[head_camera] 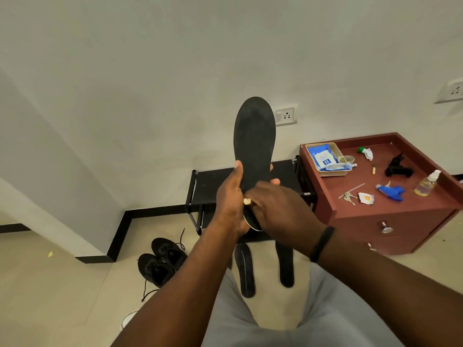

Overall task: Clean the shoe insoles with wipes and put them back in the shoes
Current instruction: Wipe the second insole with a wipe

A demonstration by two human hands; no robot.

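A black insole (254,136), black shoes (160,261), a reddish-brown cabinet (390,216), and a blue-and-white wipes pack (323,156).

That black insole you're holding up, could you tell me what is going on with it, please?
A person holds one black insole upright in front of them. The left hand grips its lower edge, and the right hand is curled over its heel end; whether it holds a wipe cannot be seen. Two more insoles lie on the floor between the knees, beside a pair of black shoes. A blue wipes pack sits in a tray on the red cabinet.
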